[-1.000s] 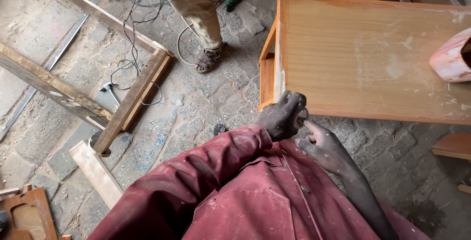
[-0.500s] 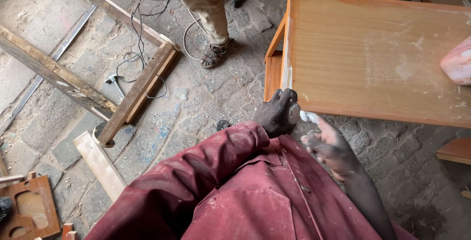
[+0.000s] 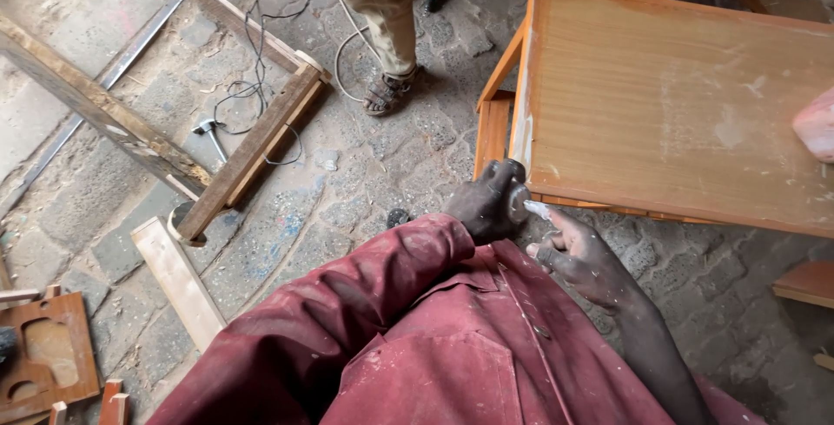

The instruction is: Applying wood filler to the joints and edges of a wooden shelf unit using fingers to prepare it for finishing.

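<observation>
At the near corner of the orange wooden worktop (image 3: 678,103), the left hand (image 3: 486,203) is closed around a small round pale object (image 3: 519,202) and the right hand (image 3: 578,255) pinches a thin pale strip (image 3: 537,209), suggesting edging work that needs steady alignment next.

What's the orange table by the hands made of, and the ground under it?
Orange-brown rectangular table: looks like wood or veneered board, smooth finish; faint grain lines, white dusty smears, pale strip along its near-left edge. Grey paved ground: looks like stone or concrete blocks, rough, jointed, dusty.
</observation>
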